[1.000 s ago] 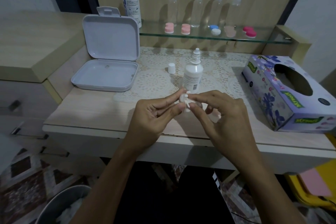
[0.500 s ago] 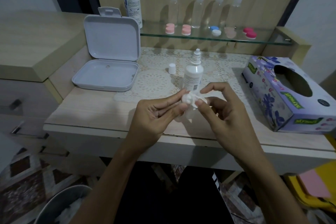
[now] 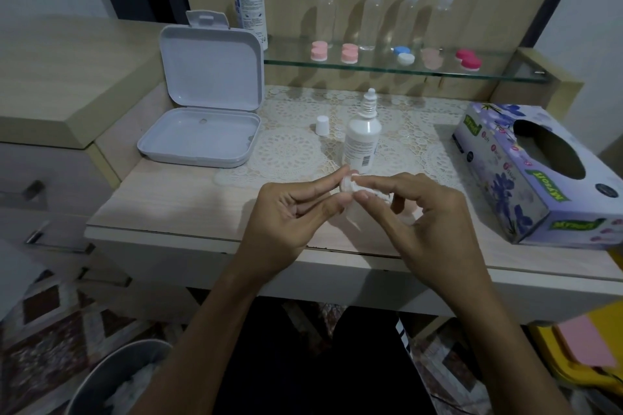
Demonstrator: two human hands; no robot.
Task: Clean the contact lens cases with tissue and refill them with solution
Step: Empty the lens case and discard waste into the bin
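- Pale wooden desk [image 3: 175, 199] with a lace mat [image 3: 290, 152]; a glass shelf [image 3: 371, 69] behind holds 5 closed lens cases.
- Left hand [image 3: 290, 212] pinches a small white lens case [image 3: 347, 183] above the desk's front edge.
- Right hand [image 3: 428, 212] pinches tissue [image 3: 374, 193] against that case.
- Uncapped solution bottle [image 3: 363, 138] stands just behind the hands, its cap [image 3: 322, 125] beside it.
- Tissue box [image 3: 539, 172] sits at right, an open white box [image 3: 205, 111] at left.

A home vanity corner, judging by the wooden desk [image 3: 188, 209] with a lace mat [image 3: 293, 152], drawers [image 3: 43, 192] at left, a glass shelf [image 3: 404, 69] of lens cases [image 3: 350, 53] and bottles [image 3: 371, 15] at the far wall, tissue box [image 3: 526, 185] right, patterned floor [image 3: 60, 323].
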